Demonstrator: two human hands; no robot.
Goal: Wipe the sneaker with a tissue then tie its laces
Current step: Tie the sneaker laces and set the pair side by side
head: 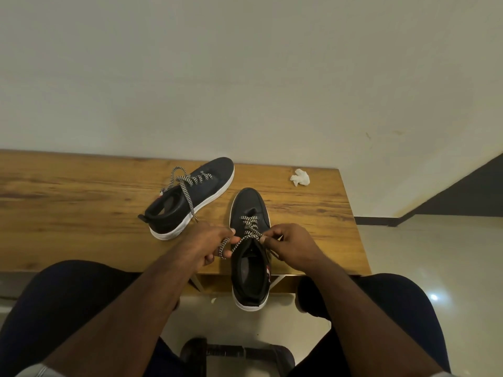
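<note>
Head camera looks down on the wooden table (81,191), which runs along a pale wall with my knees against its near edge. Toward the far edge, left of centre, the second sneaker (190,197) lies angled with its laces loose and one end trailing toward me. Closer in, the sneaker (249,240) I am working on sits at the near edge near the right corner, toe pointing to the wall and heel hanging out over the edge. My left hand (209,240) is curled round one lace end, which loops out between its fingers; my right hand (288,244) pinches the other end just beside the top eyelets. The laces (251,227) cross zigzag up the tongue but I see no knot yet. A crumpled tissue (300,177) lies well apart near the far right corner, so I judge wiping finished and tying just begun. Next I need to cross both ends, tuck one under, and pull snug.
</note>
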